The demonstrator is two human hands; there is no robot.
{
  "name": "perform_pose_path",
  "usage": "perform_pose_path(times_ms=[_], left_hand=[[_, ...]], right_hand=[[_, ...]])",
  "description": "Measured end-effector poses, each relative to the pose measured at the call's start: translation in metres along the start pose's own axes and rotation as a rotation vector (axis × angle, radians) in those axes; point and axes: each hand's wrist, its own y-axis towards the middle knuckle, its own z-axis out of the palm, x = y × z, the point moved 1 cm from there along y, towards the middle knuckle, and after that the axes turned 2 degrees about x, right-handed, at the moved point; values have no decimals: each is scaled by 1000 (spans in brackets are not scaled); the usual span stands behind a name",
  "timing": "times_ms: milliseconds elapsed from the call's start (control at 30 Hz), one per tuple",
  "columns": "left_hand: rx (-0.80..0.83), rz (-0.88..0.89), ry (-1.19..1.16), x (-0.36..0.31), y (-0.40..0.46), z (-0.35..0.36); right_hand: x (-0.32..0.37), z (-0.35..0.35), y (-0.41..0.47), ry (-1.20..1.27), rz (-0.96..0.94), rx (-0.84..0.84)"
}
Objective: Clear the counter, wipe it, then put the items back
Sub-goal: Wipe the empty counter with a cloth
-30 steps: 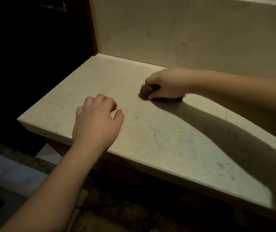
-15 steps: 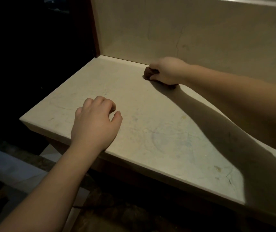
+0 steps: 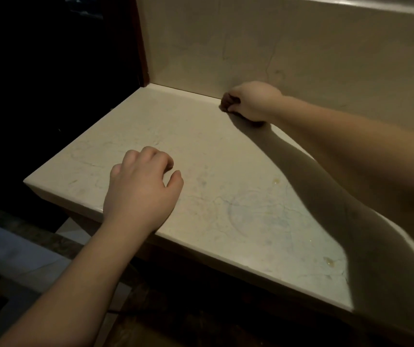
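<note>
Right hand (image 3: 252, 101): reaching to the far edge, fingers curling tight around a small dark cloth (image 3: 226, 102) and pressing it down on the counter (image 3: 201, 156)
Cloth position: sitting in the seam where the counter is meeting the backsplash (image 3: 251, 41), poking out on the hand's left side
Key relation: the unwiped stretch seems to be running leftward along the back seam toward the far left corner, and forward over the pale stains (image 3: 328, 261) near the front edge; the right hand is the nearer one to both
Left hand (image 3: 140, 191): resting near the front left edge, fingers loosely curling, holding nothing
Task stage: the counter is showing no items on it, so the wiping is looking to be under way
Change: over the last second the right hand is travelling from mid-counter back to the wall; the left hand is staying put
</note>
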Motion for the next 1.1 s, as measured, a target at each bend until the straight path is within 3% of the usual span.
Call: perform_pose_path(times_ms=[333, 567, 900, 1100], left_hand=[[-2, 2, 0, 1, 1, 1], [9, 8, 0, 1, -1, 1], [6, 12, 24, 0, 2, 2], [13, 12, 33, 0, 1, 1]], right_hand=[[-25, 0, -38, -224, 15, 63], [10, 0, 15, -171, 44, -30], [-37, 4, -53, -218, 35, 45], [-17, -1, -13, -144, 84, -7]])
